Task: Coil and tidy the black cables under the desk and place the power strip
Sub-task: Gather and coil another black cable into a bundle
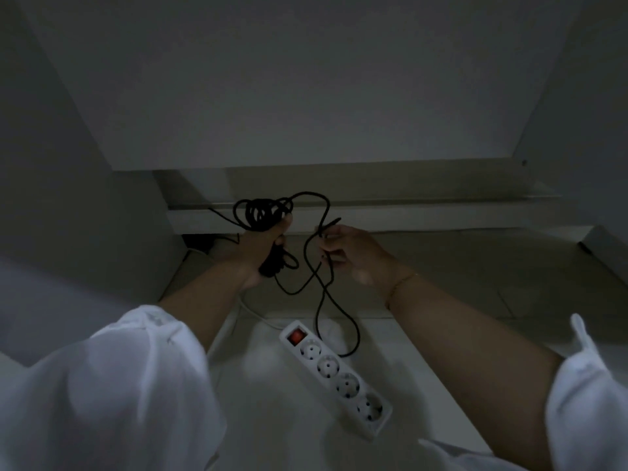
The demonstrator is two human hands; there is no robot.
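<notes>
In the dim head view, the left hand (261,246) has its fingers wrapped tight around a bundle of black cable (261,214) coils; the right hand (353,253) pinches a loose strand between thumb and fingertips. The slack hangs between the hands and loops down beside the white power strip (336,377), which lies on the floor below them with its red switch (296,336) at the far end.

Matt black cable (339,311) — glossy plastic strip (336,379)

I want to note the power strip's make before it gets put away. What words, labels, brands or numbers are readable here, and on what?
None can be read.
Power strip: no brand or rating visible on its white top; any mark on the red switch is too blurred to read.
Black cable: no legible printing.
</notes>
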